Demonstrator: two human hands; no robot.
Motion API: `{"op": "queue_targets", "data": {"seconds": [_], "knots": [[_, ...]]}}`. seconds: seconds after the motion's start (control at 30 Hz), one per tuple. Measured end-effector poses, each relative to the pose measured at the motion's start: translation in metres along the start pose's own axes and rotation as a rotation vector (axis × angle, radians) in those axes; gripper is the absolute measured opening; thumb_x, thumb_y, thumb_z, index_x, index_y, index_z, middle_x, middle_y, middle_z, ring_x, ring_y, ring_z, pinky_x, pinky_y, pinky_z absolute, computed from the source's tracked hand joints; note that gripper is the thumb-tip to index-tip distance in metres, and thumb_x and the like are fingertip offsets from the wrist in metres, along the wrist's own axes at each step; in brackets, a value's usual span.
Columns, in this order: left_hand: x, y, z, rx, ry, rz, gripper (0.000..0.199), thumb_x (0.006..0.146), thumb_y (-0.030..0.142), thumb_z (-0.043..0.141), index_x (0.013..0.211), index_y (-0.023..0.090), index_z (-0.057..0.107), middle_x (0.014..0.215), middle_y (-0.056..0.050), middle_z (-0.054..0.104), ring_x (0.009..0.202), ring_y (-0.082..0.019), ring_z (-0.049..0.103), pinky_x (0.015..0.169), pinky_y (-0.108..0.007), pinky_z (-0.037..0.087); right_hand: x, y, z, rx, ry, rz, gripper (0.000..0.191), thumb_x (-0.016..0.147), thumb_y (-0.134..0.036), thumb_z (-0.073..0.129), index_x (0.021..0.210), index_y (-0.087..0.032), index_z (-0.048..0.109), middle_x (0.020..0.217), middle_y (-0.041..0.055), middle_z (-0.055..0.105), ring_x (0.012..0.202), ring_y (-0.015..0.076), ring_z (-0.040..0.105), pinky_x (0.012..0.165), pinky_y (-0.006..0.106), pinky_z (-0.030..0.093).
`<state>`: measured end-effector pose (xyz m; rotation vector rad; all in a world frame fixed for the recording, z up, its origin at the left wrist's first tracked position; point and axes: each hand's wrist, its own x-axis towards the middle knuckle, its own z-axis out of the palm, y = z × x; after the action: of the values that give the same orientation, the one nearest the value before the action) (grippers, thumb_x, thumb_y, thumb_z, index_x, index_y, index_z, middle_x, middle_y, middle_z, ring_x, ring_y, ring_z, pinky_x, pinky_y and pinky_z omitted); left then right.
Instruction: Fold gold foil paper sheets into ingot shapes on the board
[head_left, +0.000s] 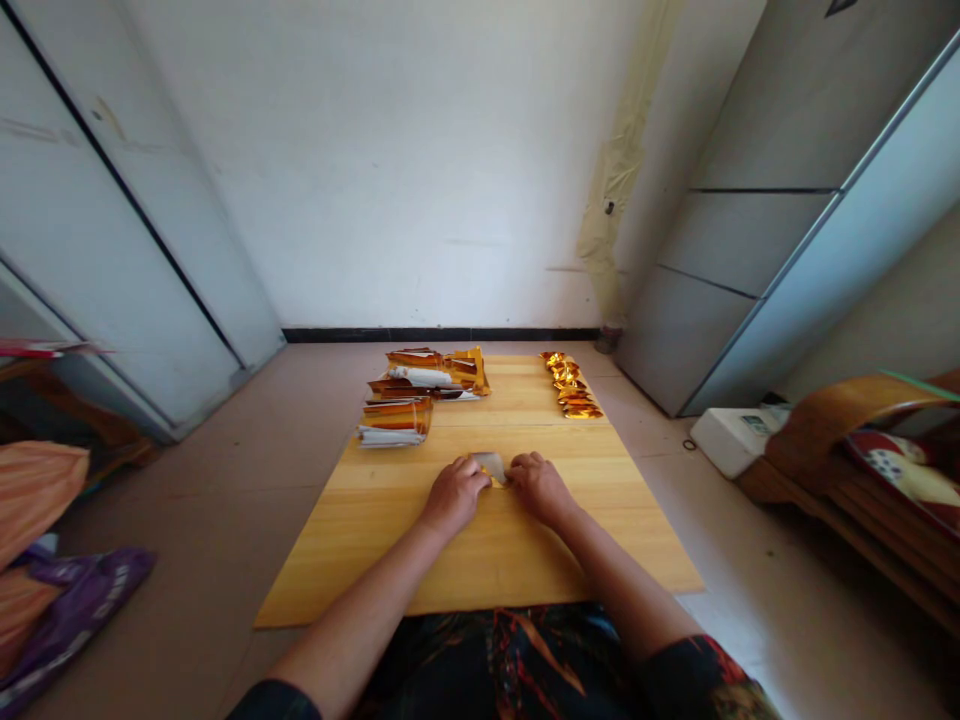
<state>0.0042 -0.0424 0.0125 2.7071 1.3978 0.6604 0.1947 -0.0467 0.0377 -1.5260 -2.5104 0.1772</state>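
Note:
Over the middle of the wooden board, my left hand (456, 494) pinches one end of a small silvery-grey sheet (490, 464) with a gold edge. My right hand (539, 487) has its fingers closed at the sheet's other end. It looks like a foil-lined wrapper, partly bent, but its exact kind is too small to tell. Beyond my left hand lie bundles of flat gold-brown and white packaging sheets (396, 420). A row of shiny gold foil pieces (573, 388) lies at the far right of the board. My fingertips partly hide the sheet's ends.
The pale wooden board (360, 545) lies in front of me, close to the tiled floor. A white wall (420, 180) rises behind it. A grey refrigerator (720, 260), a white box (731, 440) and wooden furniture (840, 490) stand right; a purple bag (90, 610) lies left.

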Motion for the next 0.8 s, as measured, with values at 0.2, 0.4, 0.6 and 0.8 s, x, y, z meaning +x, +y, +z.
{"op": "queue_targets", "data": {"seconds": [0.2, 0.4, 0.6, 0.8], "knots": [[0.001, -0.002, -0.011, 0.100, -0.062, -0.004, 0.021, 0.084, 0.012, 0.049, 0.084, 0.022, 0.067, 0.084, -0.005, 0.064, 0.086, -0.020, 0.055, 0.074, -0.032, 0.040, -0.008, -0.014, 0.007, -0.003, 0.046, -0.031, 0.018, 0.085, -0.018, 0.050, 0.082, -0.021, 0.068, 0.090, 0.0068, 0.062, 0.087, 0.0178, 0.051, 0.072, 0.026, 0.039], [-0.005, -0.007, -0.009, 0.054, -0.037, 0.038, 0.023, 0.084, 0.013, 0.048, 0.093, 0.023, 0.066, 0.092, -0.005, 0.065, 0.093, -0.019, 0.057, 0.080, -0.032, 0.042, -0.003, 0.015, 0.022, 0.159, 0.172, -0.154, 0.027, 0.077, -0.019, 0.062, 0.104, -0.024, 0.066, 0.109, 0.0069, 0.059, 0.094, 0.0179, 0.052, 0.082, 0.030, 0.041], [-0.009, -0.023, -0.008, -0.039, 0.013, 0.166, 0.027, 0.085, 0.013, 0.046, 0.096, 0.026, 0.067, 0.096, -0.004, 0.065, 0.093, -0.016, 0.060, 0.084, -0.031, 0.044, 0.001, 0.027, 0.018, 0.220, 0.098, -0.180, 0.028, 0.077, -0.033, 0.066, 0.105, -0.028, 0.068, 0.111, 0.0060, 0.059, 0.098, 0.0200, 0.052, 0.086, 0.035, 0.039], [-0.012, -0.024, -0.010, -0.049, 0.017, 0.199, 0.028, 0.084, 0.013, 0.047, 0.097, 0.027, 0.068, 0.105, -0.004, 0.065, 0.098, -0.018, 0.060, 0.086, -0.033, 0.045, 0.008, 0.019, 0.022, 0.222, 0.105, -0.170, 0.022, 0.078, -0.033, 0.066, 0.099, -0.029, 0.070, 0.107, 0.0058, 0.059, 0.097, 0.0202, 0.054, 0.085, 0.035, 0.039]]}}
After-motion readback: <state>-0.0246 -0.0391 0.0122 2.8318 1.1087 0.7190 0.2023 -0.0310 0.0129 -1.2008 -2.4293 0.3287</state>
